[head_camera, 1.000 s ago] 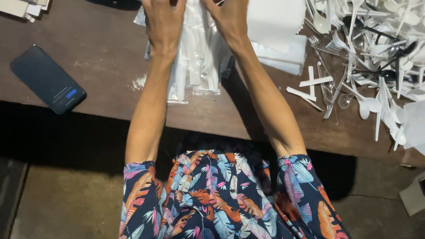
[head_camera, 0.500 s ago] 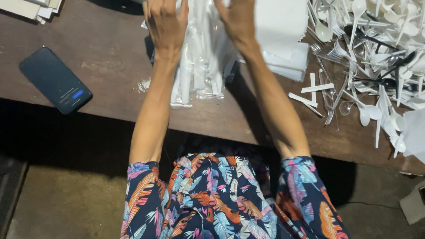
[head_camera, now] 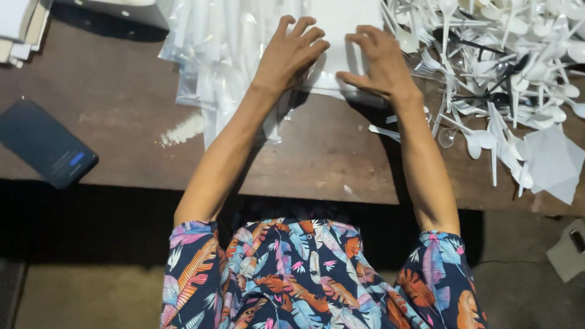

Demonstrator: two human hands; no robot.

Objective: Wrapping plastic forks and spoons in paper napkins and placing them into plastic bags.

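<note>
Both hands lie flat with fingers spread, gripping nothing: the left hand (head_camera: 291, 55) at the left edge of a white paper stack (head_camera: 341, 36), the right hand (head_camera: 379, 61) pressing its near edge, far across the brown wooden table (head_camera: 122, 140).

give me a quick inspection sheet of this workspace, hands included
surface: brown wooden table, worn, with a pale powdery smear
job's things: stack of white napkins under both hands; pile of clear plastic sleeves just left of it
clutter: heap of white plastic cutlery at right, a few dark pieces mixed in; loose white sheet at the right edge; dark phone at left; stacked papers top left
hands: left hand flat, fingers spread, on the sleeves and napkin edge; right hand pressing on the napkins, fingers bent
cables: nothing seen
surroundings: bare floor below, pale object lower right
</note>
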